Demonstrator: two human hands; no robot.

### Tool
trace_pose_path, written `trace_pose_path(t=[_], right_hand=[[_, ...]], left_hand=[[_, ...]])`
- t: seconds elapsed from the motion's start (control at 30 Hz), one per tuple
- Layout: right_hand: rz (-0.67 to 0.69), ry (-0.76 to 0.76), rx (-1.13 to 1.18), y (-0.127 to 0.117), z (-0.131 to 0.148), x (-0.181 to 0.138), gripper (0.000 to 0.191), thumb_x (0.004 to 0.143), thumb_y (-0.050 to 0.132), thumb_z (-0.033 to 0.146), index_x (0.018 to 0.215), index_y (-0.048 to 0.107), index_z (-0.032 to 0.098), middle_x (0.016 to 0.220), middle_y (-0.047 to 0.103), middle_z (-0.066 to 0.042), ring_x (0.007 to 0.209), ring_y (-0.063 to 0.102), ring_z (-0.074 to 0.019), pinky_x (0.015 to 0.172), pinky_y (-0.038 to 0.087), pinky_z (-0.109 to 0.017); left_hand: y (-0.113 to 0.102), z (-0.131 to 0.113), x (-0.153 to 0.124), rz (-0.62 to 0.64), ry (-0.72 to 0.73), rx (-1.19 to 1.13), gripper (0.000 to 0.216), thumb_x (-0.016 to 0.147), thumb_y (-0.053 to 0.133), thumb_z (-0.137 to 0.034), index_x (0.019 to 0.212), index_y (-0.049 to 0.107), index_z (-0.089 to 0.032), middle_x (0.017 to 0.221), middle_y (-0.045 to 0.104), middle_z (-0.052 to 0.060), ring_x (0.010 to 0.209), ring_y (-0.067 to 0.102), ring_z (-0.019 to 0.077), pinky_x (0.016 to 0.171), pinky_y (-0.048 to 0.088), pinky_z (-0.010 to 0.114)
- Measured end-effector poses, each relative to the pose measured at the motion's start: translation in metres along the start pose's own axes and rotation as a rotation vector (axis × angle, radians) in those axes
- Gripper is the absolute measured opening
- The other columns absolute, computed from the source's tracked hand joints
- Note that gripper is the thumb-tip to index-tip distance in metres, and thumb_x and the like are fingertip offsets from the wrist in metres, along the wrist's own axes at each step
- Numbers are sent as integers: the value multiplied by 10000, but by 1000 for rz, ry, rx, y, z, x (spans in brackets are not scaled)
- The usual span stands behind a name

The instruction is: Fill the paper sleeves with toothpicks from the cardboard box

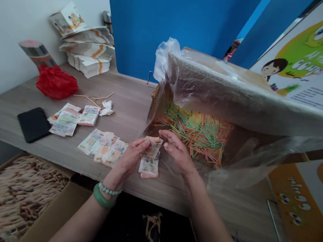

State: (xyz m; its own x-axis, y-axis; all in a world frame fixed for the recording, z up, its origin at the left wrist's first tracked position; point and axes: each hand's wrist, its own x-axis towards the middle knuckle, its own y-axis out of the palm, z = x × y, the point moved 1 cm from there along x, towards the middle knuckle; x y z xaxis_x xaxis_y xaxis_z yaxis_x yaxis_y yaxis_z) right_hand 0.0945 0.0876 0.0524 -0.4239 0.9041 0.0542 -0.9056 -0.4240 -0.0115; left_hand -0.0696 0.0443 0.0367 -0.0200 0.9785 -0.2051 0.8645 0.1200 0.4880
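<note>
At the bench's [227, 206] front edge, both hands hold one small printed packet [153, 146]. The left hand [129, 158] has its grip closed on the packet's left side, and the right hand [177, 152] pinches its right edge. Another packet [148, 167] lies just below. Two loose groups of packets [104, 147] [70, 118] already lie toward the left. The plastic-lined box [163, 102] by the hands still holds many coloured sticks [198, 131], and flat wrappers [89, 50] are stacked at the back left corner, so judging by this much is left.
</note>
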Motion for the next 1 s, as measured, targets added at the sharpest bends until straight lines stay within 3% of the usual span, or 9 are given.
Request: trace_pose_path(t=[0.07,0.13,0.23,0.33,0.47,0.63,0.73,0.8,1.0], right_hand=[[-28,55,-53,1,-7,-3,186,805,634,372,946,661,253,1041,694,-27,994,628,-209,895,475,-364],[-59,71,-145,7,-13,-8,116,782,623,333,732,602,231,771,627,13,778,578,-178,762,455,-319],[-91,-18,-279,21,-11,-15,160,784,595,279,648,537,219,699,551,24,740,519,-165,721,401,-289],[40,-43,-406,34,-5,-22,104,789,571,214,686,577,210,762,598,9,795,546,-167,755,398,-280],[47,179,-755,40,-2,-29,138,885,494,234,833,620,209,881,672,-31,829,606,-184,744,415,-286],[-29,411,-1238,49,-15,-33,387,927,520,392,1206,570,129,1122,688,-188,1025,646,-306,877,439,-401],[-54,404,-1222,53,-27,-32,402,902,553,350,1236,552,127,1199,671,-180,1101,632,-300,914,438,-383],[-92,429,-1152,52,-31,-31,414,887,551,289,1278,529,151,1203,680,-146,1076,651,-272,878,451,-347],[-193,486,-1088,42,-31,-37,395,920,475,230,1307,548,218,967,733,-87,898,685,-247,770,448,-327]], left_hand=[[-1,1,-2,-15,-17,-35,338,672,835,-451,846,786,-166,804,734,49,704,610,158,697,490,273],[0,3,-5,-10,-8,-36,340,653,849,-441,836,785,-162,779,723,39,691,599,146,689,484,264],[-2,3,-16,7,12,40,302,649,851,-392,821,785,-154,758,708,33,681,580,136,657,456,247],[-11,0,-28,-38,42,153,232,669,820,-351,762,776,-142,737,688,31,676,553,130,632,421,240],[-36,-5,-38,-206,101,303,213,723,741,-357,652,700,-161,625,589,-12,600,479,117,597,385,249],[-57,8,-35,-330,352,1038,206,878,567,-266,745,698,-178,746,611,47,755,546,195,719,428,317],[-62,21,-31,-401,435,1453,236,911,501,-182,976,727,-161,892,637,111,844,564,244,762,437,359],[-66,27,-30,-425,481,1567,300,918,465,-146,1101,703,-147,964,641,142,871,570,260,778,447,378],[-66,21,-35,-466,685,1477,249,924,503,-200,1078,697,-172,1060,632,151,985,585,288,879,452,440]])
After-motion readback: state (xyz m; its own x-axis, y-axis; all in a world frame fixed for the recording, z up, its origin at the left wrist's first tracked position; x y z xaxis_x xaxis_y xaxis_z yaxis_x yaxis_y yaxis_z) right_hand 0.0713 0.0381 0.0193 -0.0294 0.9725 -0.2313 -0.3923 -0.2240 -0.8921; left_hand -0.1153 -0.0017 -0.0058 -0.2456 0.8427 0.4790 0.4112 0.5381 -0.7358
